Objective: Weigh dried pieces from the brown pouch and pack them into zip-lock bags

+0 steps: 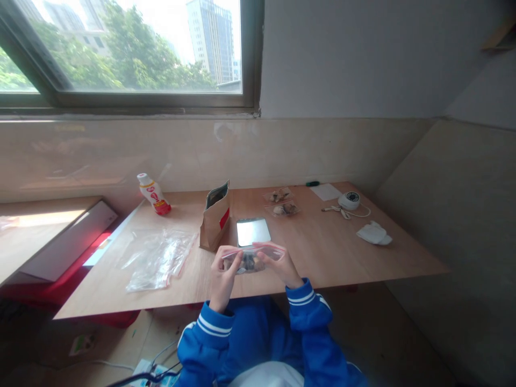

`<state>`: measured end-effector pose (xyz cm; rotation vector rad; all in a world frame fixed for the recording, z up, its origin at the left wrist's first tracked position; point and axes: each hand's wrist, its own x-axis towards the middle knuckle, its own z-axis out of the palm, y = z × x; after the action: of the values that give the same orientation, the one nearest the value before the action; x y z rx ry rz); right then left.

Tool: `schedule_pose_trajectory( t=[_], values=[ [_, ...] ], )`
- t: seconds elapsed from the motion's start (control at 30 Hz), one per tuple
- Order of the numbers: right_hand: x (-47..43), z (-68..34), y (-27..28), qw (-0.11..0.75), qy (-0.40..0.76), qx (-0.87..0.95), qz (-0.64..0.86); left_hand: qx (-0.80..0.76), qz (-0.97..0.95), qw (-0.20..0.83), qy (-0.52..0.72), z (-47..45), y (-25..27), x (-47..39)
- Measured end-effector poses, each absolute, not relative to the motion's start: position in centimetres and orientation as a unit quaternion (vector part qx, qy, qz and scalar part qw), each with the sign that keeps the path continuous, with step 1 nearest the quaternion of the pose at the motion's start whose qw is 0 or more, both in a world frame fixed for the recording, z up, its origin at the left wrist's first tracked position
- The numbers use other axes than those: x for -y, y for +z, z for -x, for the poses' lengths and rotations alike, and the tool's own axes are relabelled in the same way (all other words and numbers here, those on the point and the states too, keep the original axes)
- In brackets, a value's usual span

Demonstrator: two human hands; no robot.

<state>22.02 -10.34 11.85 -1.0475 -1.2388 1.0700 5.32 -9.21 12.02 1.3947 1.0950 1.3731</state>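
A clear zip bag point(250, 263) with a red seal strip hangs between my two hands near the table's front edge. Dark and brownish pieces lie inside it; I cannot make out their kind. My left hand point(224, 274) pinches the bag's top edge at the left. At the right of the same edge, my right hand point(281, 264) grips it with thumb and fingers. Just beyond the bag lies a flat scale with a bright silver plate point(253, 232). A brown paper pouch point(215, 220), its top open, stands to the left of the scale.
Several clear zip bags point(161, 258) lie on the table point(322, 258) at left, near a red-and-white bottle point(153, 194). Two filled bags point(284, 208) rest behind the scale. To the right are a small white fan point(349, 201) with a cable, white paper point(325, 192) and a crumpled white cloth point(374, 233).
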Motion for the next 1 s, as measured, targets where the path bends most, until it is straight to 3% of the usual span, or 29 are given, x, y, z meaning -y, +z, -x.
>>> schedule_pose_trajectory(
  t=[0.23,0.63,1.0],
  values=[
    [10.8,-21.8,12.4,0.572,0.413,0.535,0.465,-0.421,-0.548,0.505,0.517,-5.0,12.1,9.4],
    [11.3,-20.7,13.0,0.615,0.358,0.504,0.490,-0.416,-0.562,0.420,0.578,-6.4,12.2,10.3],
    [11.8,-20.3,13.4,0.594,0.397,0.518,0.471,-0.437,-0.558,0.399,0.582,-6.4,12.7,10.7]
  ],
)
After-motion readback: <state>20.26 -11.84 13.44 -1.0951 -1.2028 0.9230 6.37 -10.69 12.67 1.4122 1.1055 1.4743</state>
